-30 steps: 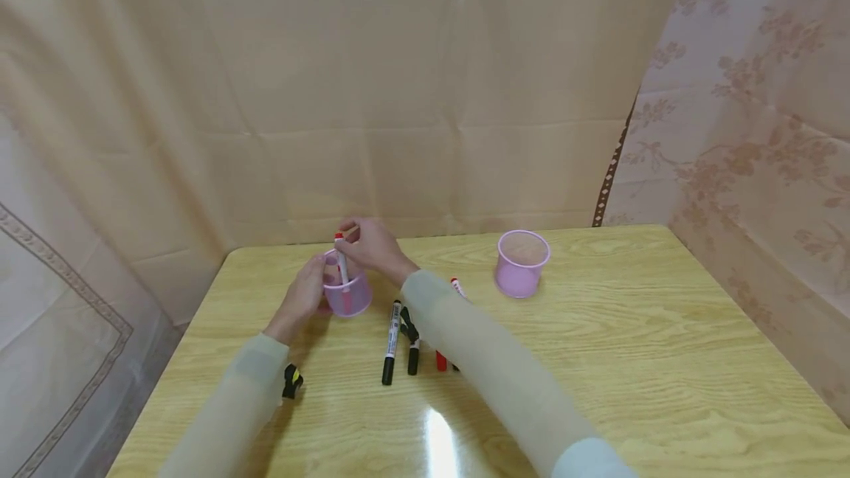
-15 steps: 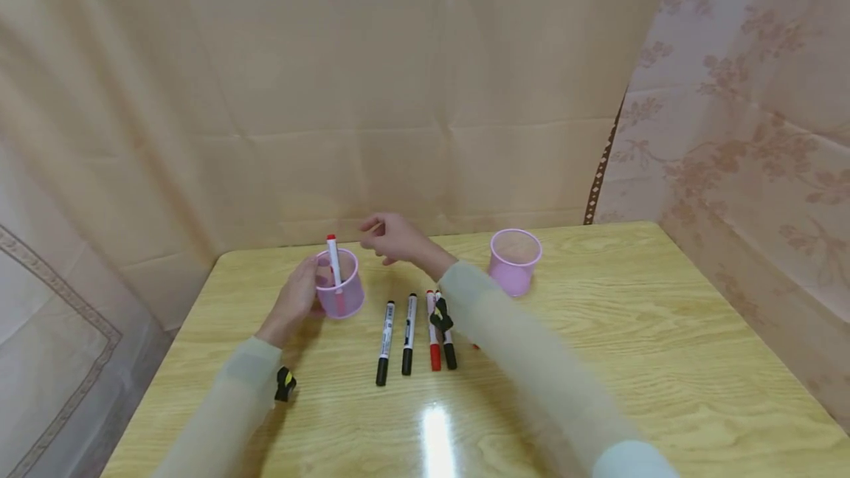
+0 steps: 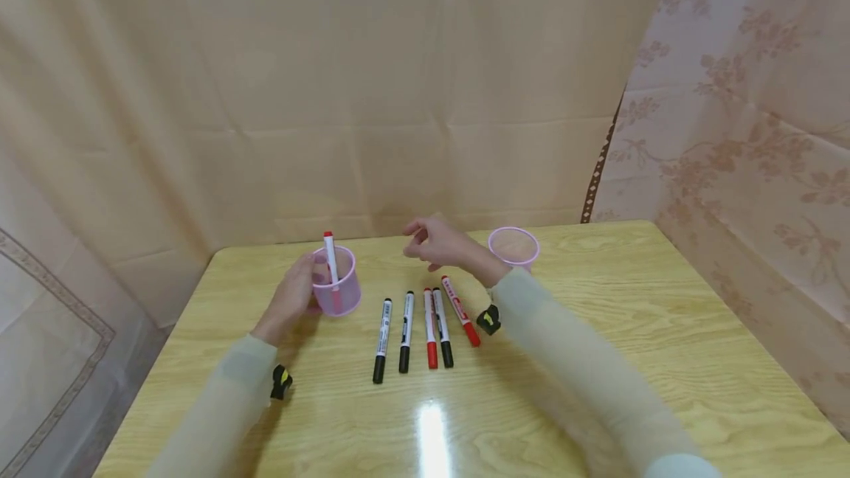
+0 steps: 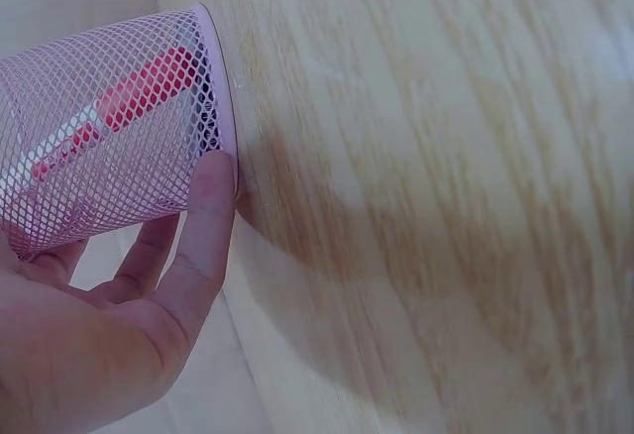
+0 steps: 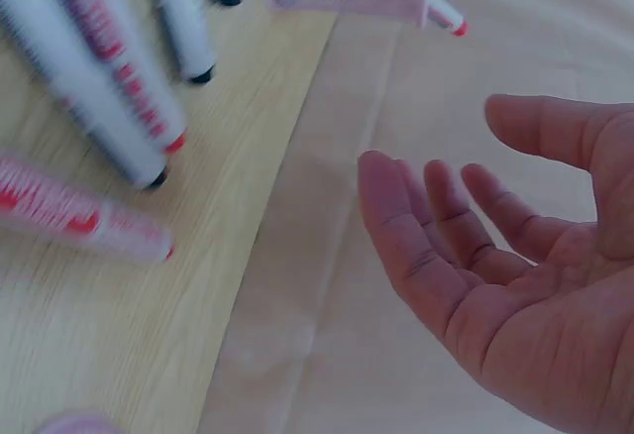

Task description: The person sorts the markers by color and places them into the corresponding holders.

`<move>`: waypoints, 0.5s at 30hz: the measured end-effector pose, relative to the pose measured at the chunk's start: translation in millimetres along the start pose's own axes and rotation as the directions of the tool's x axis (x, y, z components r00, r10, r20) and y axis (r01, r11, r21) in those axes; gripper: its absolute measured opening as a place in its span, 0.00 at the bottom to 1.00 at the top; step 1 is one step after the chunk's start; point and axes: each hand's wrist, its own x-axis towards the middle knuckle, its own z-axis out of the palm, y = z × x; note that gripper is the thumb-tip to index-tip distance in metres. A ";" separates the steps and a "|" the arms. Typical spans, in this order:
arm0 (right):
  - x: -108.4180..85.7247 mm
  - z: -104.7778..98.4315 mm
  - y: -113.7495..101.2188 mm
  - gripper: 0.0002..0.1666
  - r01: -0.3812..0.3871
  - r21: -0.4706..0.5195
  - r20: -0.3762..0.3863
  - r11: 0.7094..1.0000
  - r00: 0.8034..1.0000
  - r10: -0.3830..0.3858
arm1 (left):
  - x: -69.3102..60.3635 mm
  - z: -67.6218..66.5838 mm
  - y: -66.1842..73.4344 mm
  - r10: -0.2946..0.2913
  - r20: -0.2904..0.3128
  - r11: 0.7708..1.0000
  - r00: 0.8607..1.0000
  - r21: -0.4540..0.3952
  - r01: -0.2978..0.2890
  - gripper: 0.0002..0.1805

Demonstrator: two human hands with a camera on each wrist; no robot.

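A pink mesh pen cup [image 3: 337,299] stands upright at the left back of the table, with a red-capped whiteboard marker [image 3: 331,257] leaning inside it. My left hand [image 3: 294,299] holds this cup by its left side; in the left wrist view its fingers [image 4: 203,246] curve against the mesh near the base. Over the back of the table hovers my right hand [image 3: 441,243], holding nothing, its fingers loosely bent and the thumb apart in the right wrist view. Below it lie several markers, among them a red one [image 3: 461,312] and a black one [image 3: 382,341].
Another pink mesh cup [image 3: 514,246] stands at the right back, partly hidden by the right wrist. The wooden table [image 3: 664,360] meets a beige cloth [image 3: 332,94] at its back edge. A floral cloth [image 3: 750,139] hangs on the right.
My right hand has let go of the red-capped marker, which now leans in the left cup. That hand has moved right, uncovering the row of markers. My left hand stays at the cup.
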 end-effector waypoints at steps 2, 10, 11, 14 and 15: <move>-5.5 -3.8 8.2 0.27 -0.008 -0.041 0.004 0.999 1.000 0.008 | -0.9 0.3 -0.1 -0.001 0.002 1.000 1.000 0.008 0.001 0.36; -20.9 -7.1 49.7 0.33 -0.133 -0.171 0.024 0.976 0.990 0.139 | -4.6 0.7 -2.0 -0.004 0.001 1.000 1.000 0.001 0.004 0.36; -22.6 -6.5 53.9 0.33 -0.144 -0.189 0.024 0.971 0.988 0.151 | -4.9 0.9 -1.7 -0.004 0.000 1.000 1.000 0.001 0.004 0.36; -25.6 -3.3 63.5 0.32 -0.163 -0.217 0.010 0.962 0.986 0.169 | -5.1 0.6 -1.7 -0.013 -0.001 1.000 1.000 0.016 0.013 0.36; -26.5 -2.3 66.0 0.32 -0.163 -0.228 0.004 0.960 0.986 0.169 | -5.2 0.5 -1.7 -0.017 0.000 1.000 1.000 0.021 0.017 0.36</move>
